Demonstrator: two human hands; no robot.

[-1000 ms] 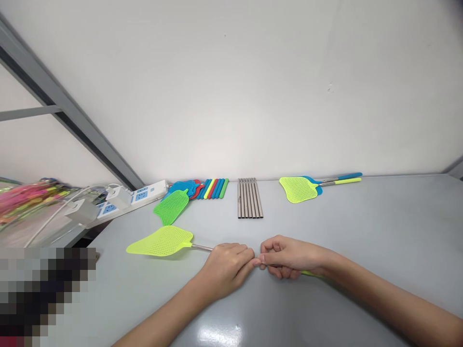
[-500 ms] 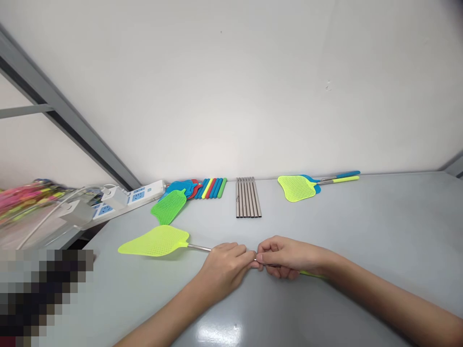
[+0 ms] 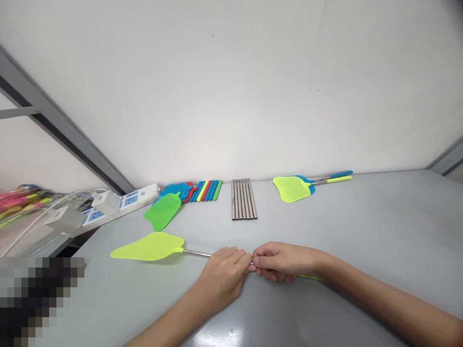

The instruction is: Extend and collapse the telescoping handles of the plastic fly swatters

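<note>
A yellow fly swatter (image 3: 152, 246) stretches sideways across the near part of the table, its perforated head at the left and a thin metal rod running into my hands. My left hand (image 3: 226, 270) is wrapped around that rod. Right beside it, fingers almost touching, my right hand (image 3: 277, 260) is closed on the swatter's handle end. Most of the handle is hidden under the right hand; a strip of yellow handle (image 3: 310, 277) shows past the wrist.
Along the wall lie blue, red and green swatter heads (image 3: 163, 211), a row of coloured handle grips (image 3: 209, 191) and several metal tubes (image 3: 244, 200). Two complete swatters (image 3: 292, 189) rest further right. A power strip (image 3: 125, 205) with plugged-in chargers stands at the left edge.
The right hand's fingers have closed more tightly around the handle end. Both hands hold the swatter in nearly the same place; the whole view has shifted slightly.
</note>
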